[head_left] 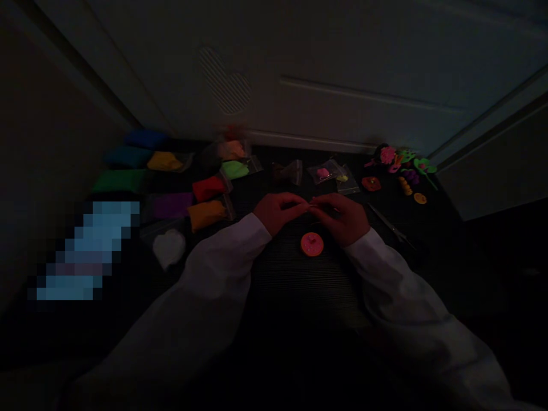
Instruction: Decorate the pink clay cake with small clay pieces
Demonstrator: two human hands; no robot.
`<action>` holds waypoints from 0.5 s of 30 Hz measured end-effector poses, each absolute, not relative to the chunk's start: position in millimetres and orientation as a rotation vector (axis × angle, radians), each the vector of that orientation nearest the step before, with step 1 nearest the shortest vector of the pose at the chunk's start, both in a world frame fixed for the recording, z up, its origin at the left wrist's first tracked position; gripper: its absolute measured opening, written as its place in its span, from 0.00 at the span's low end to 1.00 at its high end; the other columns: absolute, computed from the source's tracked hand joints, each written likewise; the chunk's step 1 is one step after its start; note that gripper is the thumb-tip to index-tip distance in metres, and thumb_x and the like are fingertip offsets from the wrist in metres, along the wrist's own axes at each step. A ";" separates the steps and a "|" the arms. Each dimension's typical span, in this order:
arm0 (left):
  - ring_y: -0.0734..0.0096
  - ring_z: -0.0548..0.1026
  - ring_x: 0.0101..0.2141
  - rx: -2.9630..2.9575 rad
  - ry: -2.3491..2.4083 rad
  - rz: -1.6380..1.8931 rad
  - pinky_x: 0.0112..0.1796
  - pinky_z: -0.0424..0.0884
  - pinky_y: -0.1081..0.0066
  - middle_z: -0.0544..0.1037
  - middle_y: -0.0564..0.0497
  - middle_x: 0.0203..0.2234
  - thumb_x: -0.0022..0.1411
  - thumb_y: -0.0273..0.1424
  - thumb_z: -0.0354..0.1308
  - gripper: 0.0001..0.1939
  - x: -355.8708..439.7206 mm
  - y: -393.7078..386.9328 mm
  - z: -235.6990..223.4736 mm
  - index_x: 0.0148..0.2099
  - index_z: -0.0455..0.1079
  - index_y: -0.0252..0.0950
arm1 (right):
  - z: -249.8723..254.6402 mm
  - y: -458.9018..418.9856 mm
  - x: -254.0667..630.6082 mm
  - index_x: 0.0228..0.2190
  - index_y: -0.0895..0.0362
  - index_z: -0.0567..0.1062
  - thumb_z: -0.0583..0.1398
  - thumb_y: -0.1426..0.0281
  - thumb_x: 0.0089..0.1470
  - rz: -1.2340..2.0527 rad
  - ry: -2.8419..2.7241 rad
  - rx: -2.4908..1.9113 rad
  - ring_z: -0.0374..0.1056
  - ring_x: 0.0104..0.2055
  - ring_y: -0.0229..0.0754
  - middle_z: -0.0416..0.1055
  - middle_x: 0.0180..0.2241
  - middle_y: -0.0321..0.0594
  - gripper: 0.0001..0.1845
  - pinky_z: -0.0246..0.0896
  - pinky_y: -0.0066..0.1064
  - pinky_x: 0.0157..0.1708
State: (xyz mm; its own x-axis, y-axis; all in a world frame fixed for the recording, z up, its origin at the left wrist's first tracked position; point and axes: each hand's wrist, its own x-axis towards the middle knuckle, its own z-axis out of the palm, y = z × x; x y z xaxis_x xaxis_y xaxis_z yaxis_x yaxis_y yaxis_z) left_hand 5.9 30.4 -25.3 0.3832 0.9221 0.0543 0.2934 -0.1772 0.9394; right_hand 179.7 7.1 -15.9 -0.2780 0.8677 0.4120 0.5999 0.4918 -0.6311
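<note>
In dim light my left hand [281,212] and my right hand [341,217] meet at the fingertips above a dark table. Both hands are closed in a pinch, and something too small and dark to name may be between them. Just below them lies a round pink disc [311,244] with an orange rim and small specks, perhaps of modelling clay. Right of my right hand is a pair of scissors [391,225], its handles lost in shadow.
Bags of coloured clay, among them an orange bag [207,216], a purple bag [172,205] and a white bag [169,248], lie left. Small clay figures [402,162] stand at the back right. A pale panel [299,74] rises behind; a blurred bright patch [92,248] is far left.
</note>
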 end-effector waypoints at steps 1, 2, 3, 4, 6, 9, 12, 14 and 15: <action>0.72 0.74 0.33 1.701 1.085 0.826 0.38 0.67 0.71 0.78 0.52 0.30 0.52 0.39 0.55 0.14 6.1 30.5 -25.1 0.35 0.73 0.33 | -16.3 7.3 179.7 0.32 0.56 0.74 0.59 0.67 0.49 0.472 -1.990 -1.213 0.68 0.30 0.35 0.74 0.29 0.37 0.08 0.62 0.29 0.31; 0.72 0.74 0.33 1.706 1.092 0.822 0.38 0.67 0.71 0.78 0.52 0.29 0.53 0.38 0.55 0.14 6.2 30.6 -25.0 0.34 0.73 0.33 | -16.5 7.3 179.9 0.31 0.56 0.75 0.59 0.67 0.49 0.492 -1.979 -1.217 0.68 0.30 0.35 0.74 0.29 0.37 0.07 0.62 0.29 0.31; 0.72 0.74 0.32 1.710 1.101 0.816 0.38 0.67 0.71 0.78 0.52 0.29 0.53 0.38 0.55 0.14 6.4 30.6 -24.8 0.34 0.73 0.33 | -16.4 7.1 180.2 0.30 0.56 0.75 0.59 0.67 0.49 0.522 -1.957 -1.220 0.67 0.30 0.35 0.74 0.28 0.36 0.07 0.62 0.29 0.31; 0.72 0.74 0.32 1.713 1.113 0.816 0.37 0.67 0.71 0.78 0.52 0.29 0.53 0.38 0.55 0.14 6.6 30.5 -24.8 0.35 0.73 0.33 | -16.0 7.0 180.7 0.30 0.56 0.74 0.59 0.67 0.48 0.563 -1.924 -1.225 0.67 0.30 0.35 0.73 0.28 0.36 0.06 0.61 0.29 0.31; 0.72 0.74 0.32 1.732 1.145 0.821 0.36 0.68 0.71 0.77 0.51 0.29 0.53 0.39 0.55 0.14 6.6 30.1 -24.9 0.35 0.73 0.33 | -14.0 6.9 182.3 0.29 0.55 0.74 0.60 0.66 0.47 0.681 -1.816 -1.236 0.67 0.29 0.35 0.73 0.27 0.35 0.06 0.60 0.29 0.30; 0.72 0.73 0.32 1.846 1.230 0.823 0.35 0.68 0.71 0.77 0.50 0.30 0.54 0.38 0.55 0.14 6.3 28.9 -25.4 0.35 0.73 0.32 | -9.0 7.9 185.0 0.28 0.54 0.75 0.62 0.66 0.45 0.878 -1.598 -1.223 0.67 0.28 0.34 0.73 0.26 0.33 0.06 0.61 0.29 0.30; 0.72 0.72 0.33 2.128 1.299 0.793 0.35 0.68 0.71 0.76 0.48 0.31 0.56 0.36 0.53 0.13 5.6 28.3 -26.5 0.36 0.73 0.32 | -5.0 10.3 187.0 0.27 0.53 0.76 0.63 0.67 0.42 1.051 -1.415 -1.182 0.67 0.28 0.33 0.73 0.25 0.32 0.05 0.62 0.29 0.32; 0.69 0.72 0.35 2.277 1.297 0.750 0.37 0.67 0.68 0.76 0.47 0.32 0.57 0.35 0.53 0.13 4.9 28.8 -27.9 0.38 0.74 0.32 | -5.1 12.1 187.7 0.26 0.53 0.76 0.63 0.67 0.42 1.184 -1.326 -1.157 0.67 0.27 0.32 0.74 0.24 0.31 0.05 0.62 0.29 0.32; 0.68 0.71 0.36 2.319 1.287 0.727 0.39 0.67 0.67 0.76 0.47 0.32 0.57 0.34 0.53 0.13 4.6 29.3 -28.8 0.39 0.74 0.33 | -5.9 12.9 187.9 0.26 0.53 0.77 0.64 0.67 0.42 1.258 -1.286 -1.146 0.68 0.26 0.32 0.74 0.24 0.31 0.05 0.62 0.28 0.31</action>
State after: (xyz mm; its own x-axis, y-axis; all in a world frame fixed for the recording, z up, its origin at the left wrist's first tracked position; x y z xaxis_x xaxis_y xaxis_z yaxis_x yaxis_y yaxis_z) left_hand 4.6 29.3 -28.8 0.4438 0.8605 0.2502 0.6587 -0.5025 0.5601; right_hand 187.9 12.9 -5.9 -0.0904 0.9956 0.0246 -0.0022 0.0245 -0.9997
